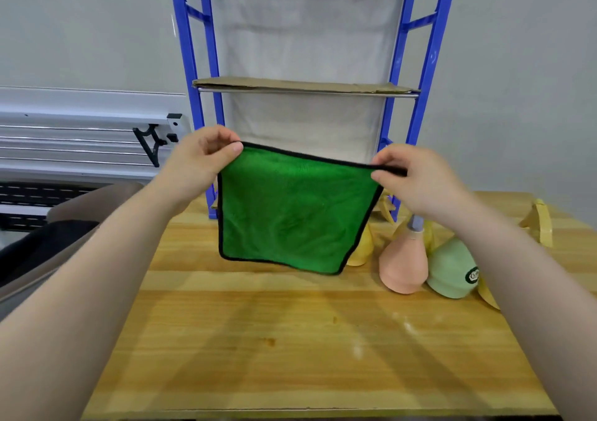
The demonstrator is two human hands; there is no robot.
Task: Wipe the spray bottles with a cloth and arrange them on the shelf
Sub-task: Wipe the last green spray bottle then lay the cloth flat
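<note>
I hold a green cloth (292, 210) with a black hem spread out above the wooden table (290, 340). My left hand (200, 162) pinches its upper left corner and my right hand (416, 178) pinches its upper right corner. Spray bottles stand on the table at the right: a peach cone-shaped bottle (403, 259), a pale green bottle (452, 270) with a dark label, and a yellow bottle (361, 249) partly hidden behind the cloth. Another yellow trigger head (539, 223) shows past my right forearm. Behind the cloth rises the blue shelf frame (206, 65) with a cardboard-lined shelf board (300, 86).
White metal rails (80, 136) with a black bracket run along the wall at the left. A brown chair back (93, 204) with dark fabric stands beside the table's left edge. A pale sheet hangs behind the shelf frame.
</note>
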